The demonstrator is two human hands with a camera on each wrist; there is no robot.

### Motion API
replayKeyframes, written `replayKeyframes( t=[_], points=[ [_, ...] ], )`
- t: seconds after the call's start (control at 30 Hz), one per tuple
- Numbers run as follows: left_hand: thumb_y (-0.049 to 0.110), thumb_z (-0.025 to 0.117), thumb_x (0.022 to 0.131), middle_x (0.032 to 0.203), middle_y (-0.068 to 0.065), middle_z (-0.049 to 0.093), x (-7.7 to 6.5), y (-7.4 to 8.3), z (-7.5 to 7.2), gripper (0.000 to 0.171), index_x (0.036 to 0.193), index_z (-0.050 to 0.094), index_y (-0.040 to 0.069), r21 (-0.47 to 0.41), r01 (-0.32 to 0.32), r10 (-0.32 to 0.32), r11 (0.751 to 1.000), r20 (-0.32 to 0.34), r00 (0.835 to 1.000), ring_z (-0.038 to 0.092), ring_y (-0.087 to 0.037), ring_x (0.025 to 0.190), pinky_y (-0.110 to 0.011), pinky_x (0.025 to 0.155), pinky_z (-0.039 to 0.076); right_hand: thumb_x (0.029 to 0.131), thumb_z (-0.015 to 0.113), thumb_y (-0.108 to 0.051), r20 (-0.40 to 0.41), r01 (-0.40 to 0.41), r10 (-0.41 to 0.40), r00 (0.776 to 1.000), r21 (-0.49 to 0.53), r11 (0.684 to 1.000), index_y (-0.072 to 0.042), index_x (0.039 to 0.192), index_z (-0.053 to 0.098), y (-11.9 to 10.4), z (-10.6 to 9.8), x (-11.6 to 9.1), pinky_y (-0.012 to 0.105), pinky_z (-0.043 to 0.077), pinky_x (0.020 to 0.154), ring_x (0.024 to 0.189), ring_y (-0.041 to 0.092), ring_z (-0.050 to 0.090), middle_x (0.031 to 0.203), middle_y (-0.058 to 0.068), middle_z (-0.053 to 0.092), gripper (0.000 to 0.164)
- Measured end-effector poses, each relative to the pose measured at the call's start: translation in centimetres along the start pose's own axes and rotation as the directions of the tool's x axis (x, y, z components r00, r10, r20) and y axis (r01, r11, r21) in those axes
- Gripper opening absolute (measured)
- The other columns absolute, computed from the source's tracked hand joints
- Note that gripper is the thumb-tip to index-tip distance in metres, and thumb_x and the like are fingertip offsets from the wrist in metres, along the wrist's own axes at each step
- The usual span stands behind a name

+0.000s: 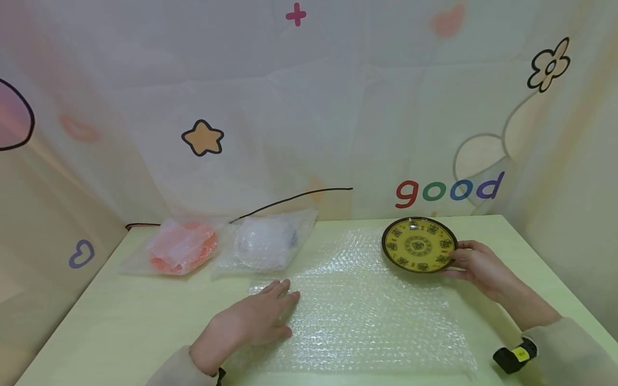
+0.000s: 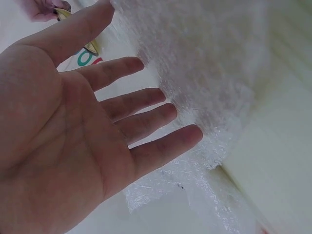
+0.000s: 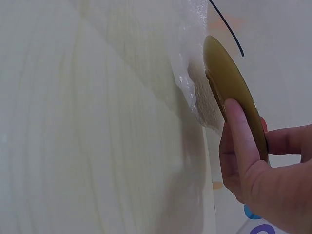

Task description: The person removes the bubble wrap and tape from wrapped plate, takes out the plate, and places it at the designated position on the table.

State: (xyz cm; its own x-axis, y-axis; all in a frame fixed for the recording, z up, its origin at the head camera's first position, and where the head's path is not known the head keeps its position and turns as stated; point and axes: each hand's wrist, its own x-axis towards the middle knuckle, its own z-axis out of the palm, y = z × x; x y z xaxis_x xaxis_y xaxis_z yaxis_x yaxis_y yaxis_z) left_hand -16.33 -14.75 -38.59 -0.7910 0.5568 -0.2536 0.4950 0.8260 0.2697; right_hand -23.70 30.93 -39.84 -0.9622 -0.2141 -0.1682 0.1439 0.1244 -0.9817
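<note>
My right hand (image 1: 485,271) grips the right rim of a yellow plate (image 1: 419,244) with a dark brown edge and a dark printed pattern. In the right wrist view the plate (image 3: 231,80) is seen edge-on, thumb and fingers on either side of it. Below the plate a sheet of bubble wrap (image 1: 357,316) lies spread over the table. My left hand (image 1: 251,319) is at the sheet's left part, its fingers straight. The left wrist view shows the fingers spread at the bubble wrap (image 2: 195,63); whether they press on it I cannot tell.
At the back left of the table (image 1: 120,327) lie two bubble-wrapped bundles: one with a pink-orange thing (image 1: 185,249) inside, the other with a whitish thing (image 1: 264,246). A printed curtain (image 1: 270,134) hangs right behind the table's back edge.
</note>
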Motion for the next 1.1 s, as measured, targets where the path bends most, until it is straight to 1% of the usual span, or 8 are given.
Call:
replayKeyframes(
  t=[0.17,0.3,0.4,0.5,0.57,0.8,0.9,1.1],
  points=[
    [0.032,0.074,0.096,0.164,-0.023,0.026,0.0,0.1,0.1,0.072,0.155,0.043,0.005,0.008,0.006,-0.006,1.000,0.005,1.000,0.024,-0.040,0.151,-0.052,0.118,0.030,0.107,0.035,0.001,-0.018,-0.006,0.007,1.000,0.029,1.000,0.023,0.146,0.003,0.0,-0.8,-0.1,0.037,0.058,0.089,0.098,0.009,0.063,0.136,0.034,0.035,0.055],
    [0.033,0.074,0.096,0.165,-0.023,0.025,0.0,0.2,0.0,0.073,0.155,0.043,0.005,0.007,0.007,-0.007,1.000,0.004,1.000,0.023,-0.040,0.151,-0.052,0.118,0.029,0.107,0.035,0.001,-0.028,-0.013,0.016,0.999,0.096,0.995,0.021,0.146,0.003,-0.1,-1.6,-0.3,0.037,0.058,0.089,0.097,0.009,0.064,0.132,0.029,0.038,0.054],
    [0.032,0.074,0.096,0.165,-0.023,0.025,-0.1,0.2,0.1,0.073,0.155,0.043,0.004,0.000,0.007,-0.007,1.000,0.000,1.000,0.024,-0.040,0.151,-0.053,0.118,0.030,0.108,0.035,0.001,-0.045,-0.020,0.028,0.999,0.176,0.984,0.020,0.144,0.007,0.0,-2.2,-0.5,0.037,0.058,0.090,0.096,0.010,0.066,0.124,0.020,0.048,0.051],
    [0.031,0.075,0.095,0.164,-0.024,0.026,-0.1,0.2,0.1,0.072,0.155,0.044,0.004,-0.002,0.007,-0.007,1.000,-0.005,1.000,0.024,-0.040,0.151,-0.053,0.117,0.030,0.107,0.036,0.003,-0.054,-0.020,0.034,0.998,0.241,0.970,0.022,0.143,0.012,0.2,-2.8,-0.6,0.037,0.058,0.089,0.095,0.012,0.068,0.112,0.009,0.057,0.047],
    [0.031,0.075,0.095,0.164,-0.024,0.026,-0.1,0.2,0.1,0.072,0.154,0.044,0.004,-0.001,0.006,-0.006,1.000,-0.007,1.000,0.025,-0.040,0.151,-0.053,0.117,0.031,0.106,0.036,0.004,-0.054,-0.015,0.031,0.998,0.270,0.963,0.024,0.143,0.014,0.4,-3.3,-0.6,0.037,0.058,0.089,0.094,0.013,0.068,0.107,0.006,0.060,0.047],
    [0.031,0.075,0.095,0.164,-0.023,0.026,-0.1,0.3,0.2,0.072,0.154,0.044,0.004,0.000,0.006,-0.006,1.000,0.001,1.000,0.025,-0.040,0.151,-0.053,0.117,0.030,0.105,0.035,0.006,-0.063,-0.036,0.060,0.996,0.336,0.941,0.022,0.146,0.013,1.0,-4.6,-0.8,0.038,0.057,0.092,0.094,0.017,0.070,0.104,0.008,0.064,0.049],
    [0.032,0.075,0.095,0.164,-0.023,0.026,-0.2,0.3,0.1,0.072,0.154,0.044,0.005,0.002,0.006,-0.006,1.000,0.009,1.000,0.025,-0.040,0.151,-0.052,0.118,0.030,0.105,0.035,0.006,-0.069,-0.025,0.051,0.996,0.326,0.945,0.023,0.144,0.014,1.2,-5.1,-1.0,0.038,0.057,0.092,0.094,0.018,0.070,0.104,0.009,0.063,0.047],
    [0.031,0.077,0.094,0.164,-0.023,0.027,-0.3,0.3,0.0,0.073,0.154,0.045,0.005,-0.010,0.010,-0.010,1.000,0.013,1.000,0.026,-0.040,0.151,-0.052,0.118,0.029,0.105,0.034,0.008,-0.069,0.003,0.019,0.997,0.310,0.951,0.024,0.135,0.023,1.4,-5.8,-1.2,0.037,0.058,0.088,0.092,0.020,0.071,0.102,0.011,0.063,0.036]
  ],
)
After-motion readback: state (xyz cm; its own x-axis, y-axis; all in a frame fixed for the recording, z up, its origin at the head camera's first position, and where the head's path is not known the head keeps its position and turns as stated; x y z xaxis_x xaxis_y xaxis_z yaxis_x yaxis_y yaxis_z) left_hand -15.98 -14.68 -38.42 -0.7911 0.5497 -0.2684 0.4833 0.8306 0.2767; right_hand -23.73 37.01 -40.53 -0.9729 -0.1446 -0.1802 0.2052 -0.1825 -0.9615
